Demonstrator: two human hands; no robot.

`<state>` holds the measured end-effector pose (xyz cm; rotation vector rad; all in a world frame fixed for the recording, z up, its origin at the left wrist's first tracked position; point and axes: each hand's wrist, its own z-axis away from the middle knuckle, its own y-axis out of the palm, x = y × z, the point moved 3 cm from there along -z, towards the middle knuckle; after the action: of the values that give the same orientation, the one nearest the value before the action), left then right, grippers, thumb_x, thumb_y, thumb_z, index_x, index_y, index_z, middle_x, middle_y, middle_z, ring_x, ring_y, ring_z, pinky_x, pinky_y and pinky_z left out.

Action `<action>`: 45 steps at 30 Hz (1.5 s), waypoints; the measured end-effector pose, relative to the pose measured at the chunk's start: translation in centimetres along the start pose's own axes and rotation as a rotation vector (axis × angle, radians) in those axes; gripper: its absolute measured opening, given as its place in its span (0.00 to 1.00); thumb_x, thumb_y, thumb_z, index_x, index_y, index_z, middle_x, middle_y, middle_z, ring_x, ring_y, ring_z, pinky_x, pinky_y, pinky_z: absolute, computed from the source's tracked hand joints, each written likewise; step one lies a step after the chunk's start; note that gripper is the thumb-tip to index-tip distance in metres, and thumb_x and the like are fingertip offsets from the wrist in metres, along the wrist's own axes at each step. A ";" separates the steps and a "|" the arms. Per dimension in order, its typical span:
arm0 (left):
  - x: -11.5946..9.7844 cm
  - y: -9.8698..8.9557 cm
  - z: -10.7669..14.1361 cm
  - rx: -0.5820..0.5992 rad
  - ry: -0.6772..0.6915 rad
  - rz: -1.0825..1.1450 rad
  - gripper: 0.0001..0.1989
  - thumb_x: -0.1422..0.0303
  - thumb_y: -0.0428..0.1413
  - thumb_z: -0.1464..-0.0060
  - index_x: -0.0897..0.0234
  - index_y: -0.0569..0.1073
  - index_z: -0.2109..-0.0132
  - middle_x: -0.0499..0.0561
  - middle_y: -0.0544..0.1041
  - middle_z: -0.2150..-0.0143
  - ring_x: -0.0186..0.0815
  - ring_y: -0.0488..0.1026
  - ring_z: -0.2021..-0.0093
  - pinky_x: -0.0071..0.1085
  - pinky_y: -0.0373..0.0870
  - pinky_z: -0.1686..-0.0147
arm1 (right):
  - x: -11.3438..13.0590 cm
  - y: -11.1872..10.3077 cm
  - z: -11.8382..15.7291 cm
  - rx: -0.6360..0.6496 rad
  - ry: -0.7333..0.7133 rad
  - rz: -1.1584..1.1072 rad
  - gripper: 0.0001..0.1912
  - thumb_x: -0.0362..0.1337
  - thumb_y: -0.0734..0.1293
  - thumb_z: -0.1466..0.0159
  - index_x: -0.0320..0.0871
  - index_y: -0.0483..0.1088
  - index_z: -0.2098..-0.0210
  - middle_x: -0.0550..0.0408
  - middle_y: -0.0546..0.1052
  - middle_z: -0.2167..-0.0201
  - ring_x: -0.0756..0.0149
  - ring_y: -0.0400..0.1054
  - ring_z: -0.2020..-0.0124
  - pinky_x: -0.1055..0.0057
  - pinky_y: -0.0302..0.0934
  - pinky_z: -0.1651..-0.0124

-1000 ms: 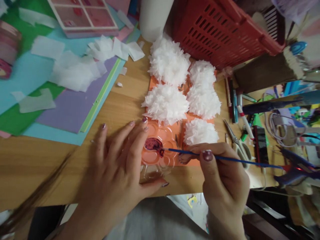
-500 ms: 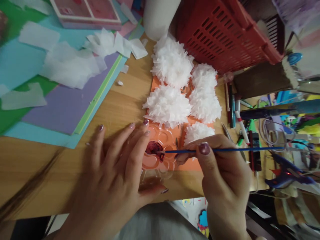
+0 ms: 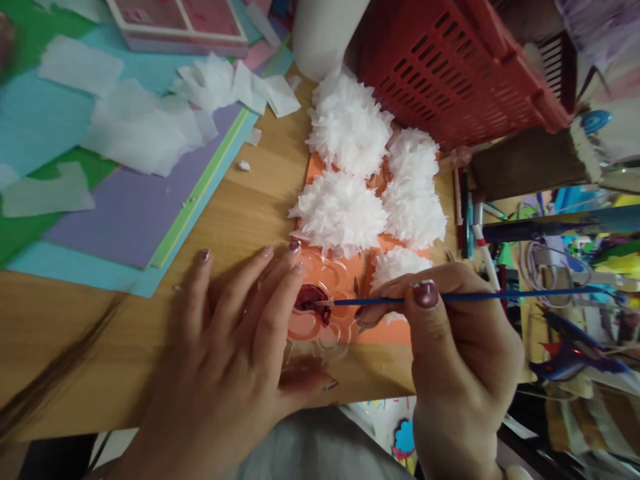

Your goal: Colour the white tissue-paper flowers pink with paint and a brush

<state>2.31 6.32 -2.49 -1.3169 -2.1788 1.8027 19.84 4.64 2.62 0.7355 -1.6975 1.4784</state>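
My right hand [image 3: 460, 347] pinches a thin blue paintbrush [image 3: 475, 296] between thumb and fingers. Its tip rests in dark red paint [image 3: 311, 298] in the middle of a clear plastic palette [image 3: 333, 337]. My left hand [image 3: 235, 347] lies with fingers spread on the table, its index finger and thumb at the palette's left edge. Part of the palette overlaps an orange sheet [image 3: 387, 333]. On that orange surface sit several fluffy white tissue-paper pompoms [image 3: 345, 210], one partly behind my right hand.
Coloured paper sheets [image 3: 125, 213] with white tissue pieces [image 3: 145, 127] lie at the left. A pink divided box [image 3: 185, 33], a white cylinder [image 3: 323, 40] and a red basket [image 3: 450, 73] stand at the back. Pens, cables and a blue glue gun [image 3: 580, 343] crowd the right.
My right hand has shifted slightly right with the brush, whose tip stays in the paint. My left hand has stayed almost in place. The view has moved a little.
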 end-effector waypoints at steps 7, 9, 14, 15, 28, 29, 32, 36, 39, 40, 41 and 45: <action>0.0 0.0 0.0 -0.007 0.000 -0.001 0.38 0.50 0.54 0.39 0.74 0.58 0.33 0.66 0.70 0.35 0.54 0.68 0.36 0.59 0.49 0.31 | 0.1 0.2 -0.4 0.027 0.003 0.044 0.07 0.31 0.63 0.29 0.47 0.72 0.62 0.60 0.79 0.70 0.71 0.74 0.69 0.74 0.67 0.66; 0.0 0.0 0.0 -0.005 -0.006 0.000 0.38 0.50 0.53 0.39 0.74 0.57 0.33 0.66 0.70 0.35 0.53 0.68 0.36 0.59 0.49 0.31 | 0.2 0.2 -0.4 0.042 0.007 0.052 0.08 0.32 0.63 0.29 0.47 0.72 0.62 0.60 0.78 0.70 0.71 0.74 0.70 0.74 0.67 0.67; 0.1 -0.1 0.0 -0.001 0.006 0.001 0.39 0.50 0.56 0.41 0.73 0.57 0.33 0.66 0.71 0.36 0.54 0.68 0.36 0.58 0.50 0.31 | 0.4 0.1 -0.5 0.053 0.004 0.057 0.07 0.31 0.63 0.29 0.47 0.71 0.62 0.60 0.77 0.71 0.70 0.74 0.69 0.72 0.66 0.66; 0.1 -0.1 0.0 0.000 0.008 0.002 0.39 0.50 0.56 0.41 0.73 0.57 0.33 0.66 0.71 0.36 0.54 0.68 0.36 0.59 0.50 0.31 | 0.4 0.1 -0.5 0.068 0.008 0.058 0.07 0.31 0.63 0.29 0.47 0.71 0.62 0.60 0.78 0.71 0.69 0.74 0.70 0.72 0.66 0.67; 0.0 -0.1 -0.1 0.009 0.008 -0.005 0.39 0.51 0.56 0.41 0.74 0.58 0.33 0.66 0.70 0.35 0.55 0.69 0.37 0.60 0.51 0.31 | 0.2 0.6 -0.5 0.028 0.035 -0.002 0.06 0.32 0.65 0.30 0.48 0.72 0.63 0.62 0.79 0.71 0.71 0.75 0.71 0.75 0.67 0.68; 0.1 -0.1 -0.1 0.011 0.004 -0.003 0.39 0.51 0.56 0.41 0.74 0.58 0.33 0.66 0.70 0.35 0.55 0.69 0.37 0.60 0.51 0.31 | 0.2 0.7 -0.5 0.021 0.036 -0.010 0.06 0.32 0.65 0.30 0.48 0.72 0.63 0.62 0.79 0.71 0.71 0.76 0.70 0.75 0.68 0.68; 0.0 -0.1 0.0 -0.004 0.011 -0.008 0.39 0.51 0.56 0.41 0.75 0.58 0.34 0.67 0.70 0.36 0.56 0.69 0.37 0.60 0.51 0.32 | 0.2 0.7 -0.4 -0.043 0.025 -0.027 0.06 0.33 0.65 0.29 0.47 0.72 0.63 0.60 0.79 0.71 0.70 0.76 0.70 0.73 0.70 0.66; 0.1 -0.1 -0.1 0.007 0.010 0.000 0.40 0.51 0.57 0.42 0.73 0.57 0.33 0.67 0.71 0.36 0.56 0.69 0.37 0.61 0.51 0.31 | 0.1 1.1 -0.4 -0.038 0.072 -0.053 0.06 0.35 0.65 0.29 0.46 0.72 0.64 0.59 0.80 0.72 0.69 0.77 0.72 0.73 0.71 0.69; 0.1 -0.2 -0.2 0.030 -0.004 0.016 0.40 0.51 0.57 0.42 0.70 0.55 0.32 0.66 0.70 0.35 0.56 0.69 0.36 0.61 0.50 0.31 | 0.1 1.1 -0.4 -0.036 0.052 -0.057 0.06 0.35 0.65 0.30 0.46 0.72 0.64 0.59 0.80 0.71 0.69 0.77 0.71 0.74 0.71 0.69; 0.1 -0.2 -0.2 0.027 -0.002 0.018 0.39 0.51 0.57 0.41 0.70 0.55 0.32 0.66 0.70 0.35 0.56 0.69 0.37 0.61 0.50 0.31 | 0.1 1.1 -0.4 -0.031 0.056 -0.049 0.06 0.35 0.65 0.30 0.46 0.72 0.64 0.59 0.80 0.72 0.68 0.77 0.71 0.74 0.71 0.69; 0.0 -0.2 -0.2 0.019 0.001 0.018 0.39 0.51 0.57 0.41 0.70 0.55 0.32 0.66 0.70 0.35 0.57 0.69 0.37 0.61 0.51 0.31 | 0.1 1.0 -0.4 -0.015 0.066 -0.040 0.06 0.35 0.65 0.30 0.46 0.72 0.64 0.59 0.80 0.72 0.68 0.77 0.72 0.74 0.71 0.69; 0.0 -0.3 -0.2 0.014 0.001 0.017 0.39 0.51 0.56 0.41 0.70 0.55 0.32 0.66 0.71 0.36 0.58 0.70 0.38 0.63 0.52 0.32 | 0.5 0.8 -0.5 0.004 0.029 -0.010 0.06 0.33 0.65 0.30 0.47 0.72 0.63 0.60 0.79 0.72 0.70 0.76 0.71 0.74 0.70 0.68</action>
<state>2.25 6.53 -2.14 -1.3373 -2.1564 1.8192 19.03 5.28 2.61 0.7201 -1.6673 1.4791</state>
